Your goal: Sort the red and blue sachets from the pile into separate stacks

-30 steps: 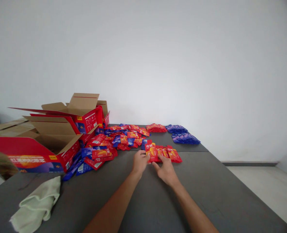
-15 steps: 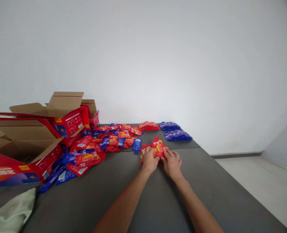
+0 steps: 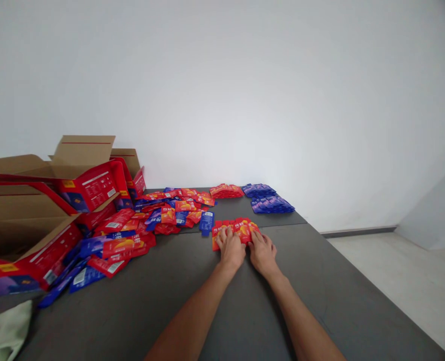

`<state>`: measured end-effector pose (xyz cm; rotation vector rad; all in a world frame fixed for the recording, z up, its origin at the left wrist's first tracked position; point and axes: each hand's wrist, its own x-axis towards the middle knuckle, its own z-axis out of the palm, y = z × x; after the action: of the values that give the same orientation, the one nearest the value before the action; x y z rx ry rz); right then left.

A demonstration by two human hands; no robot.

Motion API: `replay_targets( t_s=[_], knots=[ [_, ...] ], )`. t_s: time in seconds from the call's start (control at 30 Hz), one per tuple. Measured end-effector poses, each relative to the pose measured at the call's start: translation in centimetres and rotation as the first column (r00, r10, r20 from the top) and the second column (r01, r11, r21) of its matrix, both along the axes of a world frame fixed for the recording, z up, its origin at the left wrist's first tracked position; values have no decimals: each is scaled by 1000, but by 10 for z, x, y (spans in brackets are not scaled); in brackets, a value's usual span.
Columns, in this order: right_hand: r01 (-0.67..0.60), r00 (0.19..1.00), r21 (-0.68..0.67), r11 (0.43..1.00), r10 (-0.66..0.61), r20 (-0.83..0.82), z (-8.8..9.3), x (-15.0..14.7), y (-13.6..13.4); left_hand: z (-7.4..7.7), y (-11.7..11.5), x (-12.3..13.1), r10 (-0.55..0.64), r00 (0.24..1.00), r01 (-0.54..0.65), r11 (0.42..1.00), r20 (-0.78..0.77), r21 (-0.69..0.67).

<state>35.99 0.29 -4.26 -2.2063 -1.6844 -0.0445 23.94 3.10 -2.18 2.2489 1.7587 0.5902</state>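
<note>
A small bunch of red packets [image 3: 236, 229] lies flat on the grey table [image 3: 245, 311] in front of me. My left hand [image 3: 231, 246] presses on its left part with fingers laid flat. My right hand [image 3: 262, 250] rests on its right part, fingers also stretched over the packets. Both hands sit side by side, almost touching. A blue packet [image 3: 206, 222] lies just left of the bunch.
A loose heap of red and blue packets [image 3: 143, 225] spreads to the left. Open red cardboard boxes [image 3: 38, 210] stand at far left. A red stack [image 3: 226, 191] and blue stacks [image 3: 267, 200] lie near the wall. A pale green cloth [image 3: 2, 336] lies bottom left.
The spread red packets were pulled together into one bunch, lifted on edge, then laid flat under both hands. The camera view has turned to the right.
</note>
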Motion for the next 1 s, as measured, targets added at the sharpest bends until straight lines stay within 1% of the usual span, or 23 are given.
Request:
replay_targets(
  t_s=[0.13,0.27,0.37,0.5,0.63,0.77,0.9,1.0],
  knots=[
    [7,1000,6,1000,-7,-8,-3,0,2,1,-3,-1,0,1000,0,1000,-4,16],
    [-10,1000,41,999,10,11,-5,-1,0,4,-6,-4,-17,999,17,1000,37,4],
    [-10,999,72,997,8,33,-1,-6,-5,7,-10,-9,-28,997,29,999,78,-16],
    [-6,998,99,995,0,60,10,-20,-12,10,-17,-23,-7,997,8,1000,80,-15],
    [-54,996,117,992,45,79,19,-40,-19,11,-23,-42,16,998,-17,1000,57,15],
    [-118,990,131,984,106,93,22,-65,-21,11,-27,-66,56,998,-58,997,41,48],
    [-198,979,116,973,190,80,23,-101,-17,11,-29,-98,116,993,-118,990,27,80],
    [-275,961,101,956,270,58,22,-134,-9,11,-28,-127,168,986,-168,983,17,72]
  ],
)
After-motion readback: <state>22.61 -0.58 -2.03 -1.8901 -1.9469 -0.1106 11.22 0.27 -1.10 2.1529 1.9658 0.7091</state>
